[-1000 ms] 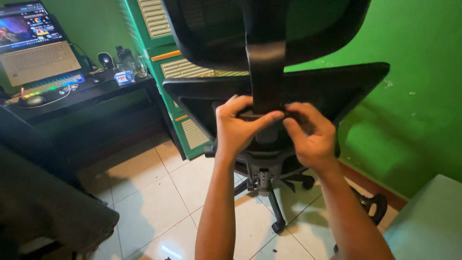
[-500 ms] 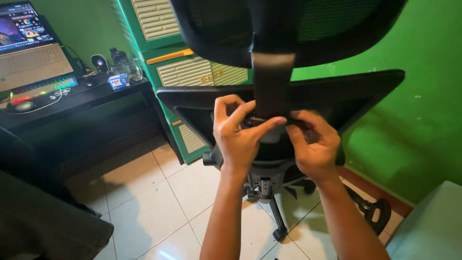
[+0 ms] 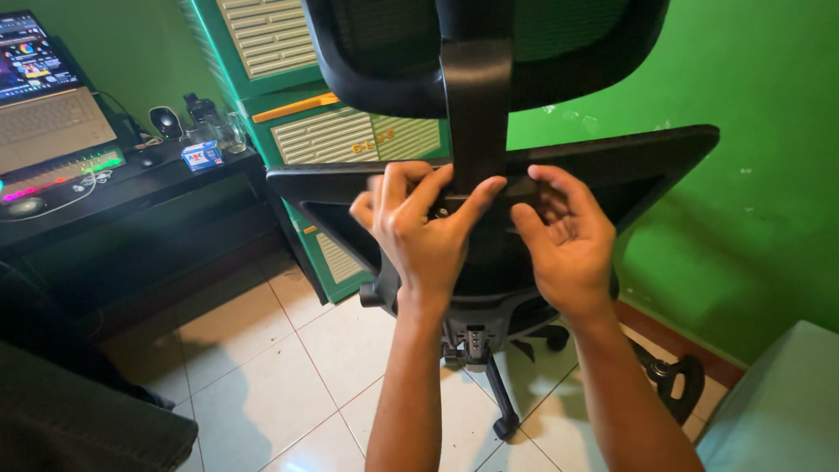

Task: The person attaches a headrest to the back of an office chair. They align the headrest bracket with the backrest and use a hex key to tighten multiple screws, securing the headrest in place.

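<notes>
A black mesh office chair (image 3: 647,166) stands in front of me, seen from behind. Its headrest (image 3: 384,83) rises on a black upright post (image 3: 476,105) above the top edge of the backrest. My left hand (image 3: 419,232) grips the bracket where the post meets the backrest, thumb stretched across toward the post. My right hand (image 3: 564,236) holds the same joint from the right, fingers curled on the bracket. The bracket itself is mostly hidden behind my fingers. The chair's base and castors (image 3: 505,424) show below my wrists.
A dark desk (image 3: 131,188) at left carries an open laptop (image 3: 44,105), a lit keyboard, a mouse and small bottles. A green cabinet (image 3: 288,79) stands behind the chair, a green wall (image 3: 760,175) at right. White floor tiles (image 3: 262,358) lie below; a pale surface (image 3: 778,411) sits bottom right.
Both hands have shifted slightly upward along the post joint with the chair; the view has moved a little right, so the desk sits further left.
</notes>
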